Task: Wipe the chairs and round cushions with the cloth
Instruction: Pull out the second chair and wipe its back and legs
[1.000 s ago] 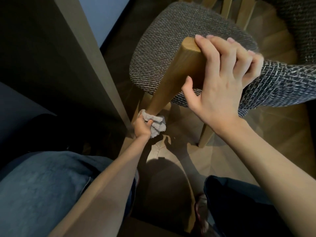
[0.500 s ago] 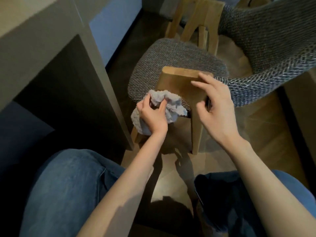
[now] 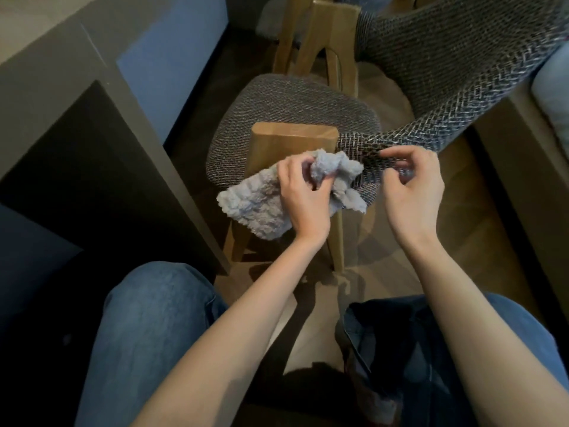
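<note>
Gripping the cloth (image 3: pixel 255 208) bunched in curled fingers, the L hand (image 3: pixel 297 195) sits right in front of the chair's near post (image 3: pixel 277 143), w/ a flap of cloth hanging over the seat (image 3: pixel 277 100) edge. The R hand (image 3: pixel 411 189) is just beside it, fingers loosely curled at the backrest (image 3: pixel 446 75) edge; can't tell if it pinches the fabric or holds nothing. Prob. mid-task at best: cloth looks lifted for re-bunching rather than pressed flat, nothing shows which parts are wiped, and seat, backrest and far post (image 3: pixel 326 41) may all remain.
</note>
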A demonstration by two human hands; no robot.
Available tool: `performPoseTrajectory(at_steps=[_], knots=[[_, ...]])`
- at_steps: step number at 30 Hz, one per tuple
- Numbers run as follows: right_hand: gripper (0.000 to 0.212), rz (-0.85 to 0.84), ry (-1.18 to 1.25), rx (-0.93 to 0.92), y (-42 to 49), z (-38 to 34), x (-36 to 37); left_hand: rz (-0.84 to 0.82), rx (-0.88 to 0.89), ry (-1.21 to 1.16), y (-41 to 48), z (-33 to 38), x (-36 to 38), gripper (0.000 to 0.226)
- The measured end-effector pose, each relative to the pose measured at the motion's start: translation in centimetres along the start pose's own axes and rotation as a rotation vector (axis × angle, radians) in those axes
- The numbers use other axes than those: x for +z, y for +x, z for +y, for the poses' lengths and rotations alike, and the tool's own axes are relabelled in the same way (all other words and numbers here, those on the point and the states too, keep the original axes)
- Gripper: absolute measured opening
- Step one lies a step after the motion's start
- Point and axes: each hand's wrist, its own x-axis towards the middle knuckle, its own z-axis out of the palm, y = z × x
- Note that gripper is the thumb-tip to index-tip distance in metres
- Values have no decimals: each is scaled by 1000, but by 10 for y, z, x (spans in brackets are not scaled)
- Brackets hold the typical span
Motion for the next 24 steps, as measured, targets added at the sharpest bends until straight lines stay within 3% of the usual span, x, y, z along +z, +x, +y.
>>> performPoseTrajectory(at_steps=[9, 14, 24], knots=[[32, -158, -89, 38, 8, 28, 3, 112, -187, -6, -30, -23, 32, 39], [36, -191, -55, 20, 10, 44, 0, -62, -440, -16, -46, -62, 44, 60], [32, -493, -110, 512, -29, 118, 40, -98, -401, 72, -59, -79, 52, 47]])
